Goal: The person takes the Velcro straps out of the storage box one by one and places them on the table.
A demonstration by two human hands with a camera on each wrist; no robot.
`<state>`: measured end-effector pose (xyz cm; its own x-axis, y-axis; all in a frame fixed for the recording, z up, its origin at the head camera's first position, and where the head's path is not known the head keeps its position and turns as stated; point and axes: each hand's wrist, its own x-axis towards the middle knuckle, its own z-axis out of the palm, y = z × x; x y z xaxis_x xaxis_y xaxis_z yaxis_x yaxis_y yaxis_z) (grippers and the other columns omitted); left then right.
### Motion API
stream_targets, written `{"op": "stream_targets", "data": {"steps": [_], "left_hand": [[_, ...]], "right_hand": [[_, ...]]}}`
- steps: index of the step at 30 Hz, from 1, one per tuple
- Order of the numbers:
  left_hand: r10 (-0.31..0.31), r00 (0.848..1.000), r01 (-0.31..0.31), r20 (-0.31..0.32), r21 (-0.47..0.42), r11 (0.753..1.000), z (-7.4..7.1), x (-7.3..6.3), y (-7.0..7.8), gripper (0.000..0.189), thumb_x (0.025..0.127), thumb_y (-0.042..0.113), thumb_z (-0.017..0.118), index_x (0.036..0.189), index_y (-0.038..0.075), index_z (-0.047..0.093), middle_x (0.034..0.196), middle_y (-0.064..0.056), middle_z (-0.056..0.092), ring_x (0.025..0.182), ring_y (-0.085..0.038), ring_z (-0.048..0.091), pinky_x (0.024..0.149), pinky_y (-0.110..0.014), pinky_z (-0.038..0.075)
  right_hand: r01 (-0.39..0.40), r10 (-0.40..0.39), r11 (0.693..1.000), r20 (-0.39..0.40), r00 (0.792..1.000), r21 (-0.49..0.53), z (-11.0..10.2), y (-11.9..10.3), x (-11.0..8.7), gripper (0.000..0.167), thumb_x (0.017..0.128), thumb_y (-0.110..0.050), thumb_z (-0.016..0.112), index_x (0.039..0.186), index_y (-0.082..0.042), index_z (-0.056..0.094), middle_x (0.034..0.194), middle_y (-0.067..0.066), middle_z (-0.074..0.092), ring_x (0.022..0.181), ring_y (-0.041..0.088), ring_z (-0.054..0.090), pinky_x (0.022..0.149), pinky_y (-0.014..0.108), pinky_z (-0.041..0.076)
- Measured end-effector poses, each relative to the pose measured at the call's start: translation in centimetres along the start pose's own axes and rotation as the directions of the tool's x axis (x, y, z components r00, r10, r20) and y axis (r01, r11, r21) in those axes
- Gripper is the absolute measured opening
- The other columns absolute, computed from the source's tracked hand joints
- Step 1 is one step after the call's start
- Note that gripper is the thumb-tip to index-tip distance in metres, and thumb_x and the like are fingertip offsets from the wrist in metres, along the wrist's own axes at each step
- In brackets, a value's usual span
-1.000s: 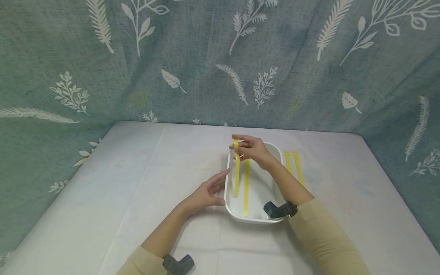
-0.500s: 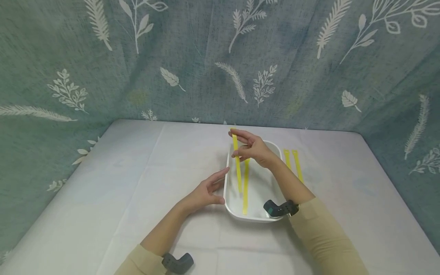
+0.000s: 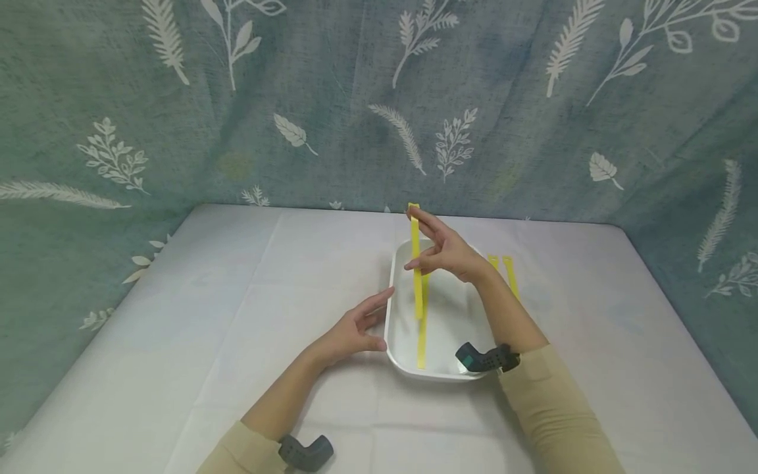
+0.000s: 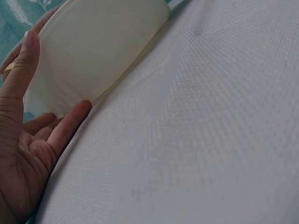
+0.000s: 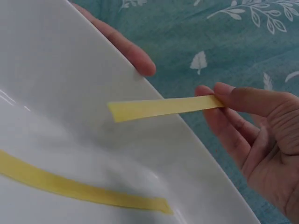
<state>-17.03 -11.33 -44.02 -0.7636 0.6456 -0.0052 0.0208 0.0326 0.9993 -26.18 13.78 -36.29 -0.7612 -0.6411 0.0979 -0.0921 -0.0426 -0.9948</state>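
Note:
A white plastic tray point(image 3: 450, 332) stands on the table, and one flat yellow strip point(image 3: 422, 354) lies lengthwise on its floor. My right hand point(image 3: 454, 253) pinches a second yellow strip point(image 5: 163, 108) between thumb and fingers, its lower end hanging over the tray. In the head view this held strip overlaps the lying one. Beside the tray's left wall is my left hand point(image 3: 354, 334), fingers spread and fairly straight, fingertips right at the wall. In the left wrist view its thumb point(image 4: 22, 67) extends up along the tray's outside.
Two more yellow strips point(image 3: 511, 279) lie on the table right of the tray, partly behind my right forearm. White cloth point(image 3: 266, 316) covers the table. A green-blue leaf-patterned curtain point(image 3: 331, 131) hangs behind it.
My right hand has risen and shifted slightly to the right, lifting the held strip so its lower end sits higher over the tray. My left hand stays at the left wall.

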Motion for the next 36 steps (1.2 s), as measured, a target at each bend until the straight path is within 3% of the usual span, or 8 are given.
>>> {"op": "stream_targets", "data": {"steps": [6,12,31,36], "left_hand": [[0.012,1.0,-0.012,-0.004,0.011,1.0,0.1,-0.1,-0.1,0.102,0.068,0.035,0.082,0.151,0.021,0.025,0.159,-0.001,0.015,0.14,-0.033,0.027,0.103,-0.038,0.043],[0.016,1.0,-0.016,0.006,-0.002,1.0,0.4,-0.1,-0.3,0.103,0.066,0.037,0.082,0.151,0.021,0.025,0.159,-0.003,0.014,0.141,-0.034,0.025,0.101,-0.036,0.044],[0.028,1.0,-0.028,-0.007,0.002,1.0,0.1,-0.2,0.0,0.101,0.066,0.038,0.082,0.15,0.025,0.027,0.158,-0.002,0.015,0.141,-0.032,0.026,0.103,-0.038,0.042],[0.004,1.0,-0.003,-0.023,0.02,1.0,0.0,-0.3,0.0,0.096,0.07,0.029,0.082,0.149,0.028,0.028,0.158,-0.002,0.016,0.141,-0.032,0.027,0.106,-0.04,0.039]], "right_hand": [[-0.002,0.002,0.999,0.017,1.0,-0.036,-0.2,-1.1,-0.5,0.094,0.085,0.012,0.06,0.153,-0.025,0.007,0.16,-0.004,0.002,0.087,0.023,0.07,0.071,0.032,0.058],[-0.01,0.01,0.998,-0.007,1.0,-0.069,-0.7,-2.3,-1.5,0.094,0.086,0.011,0.06,0.153,-0.026,0.006,0.16,-0.005,-0.002,0.087,0.022,0.07,0.073,0.032,0.058],[0.036,-0.048,0.997,-0.174,0.984,-0.074,-3.4,-3.6,-4.1,0.092,0.086,0.012,0.059,0.153,-0.026,0.009,0.16,-0.006,0.006,0.082,0.018,0.071,0.071,0.03,0.058],[0.034,-0.053,0.996,-0.218,0.974,-0.086,-3.8,-3.9,-5.1,0.093,0.085,0.011,0.06,0.153,-0.027,0.01,0.16,-0.006,0.007,0.081,0.018,0.071,0.07,0.03,0.058]]}}
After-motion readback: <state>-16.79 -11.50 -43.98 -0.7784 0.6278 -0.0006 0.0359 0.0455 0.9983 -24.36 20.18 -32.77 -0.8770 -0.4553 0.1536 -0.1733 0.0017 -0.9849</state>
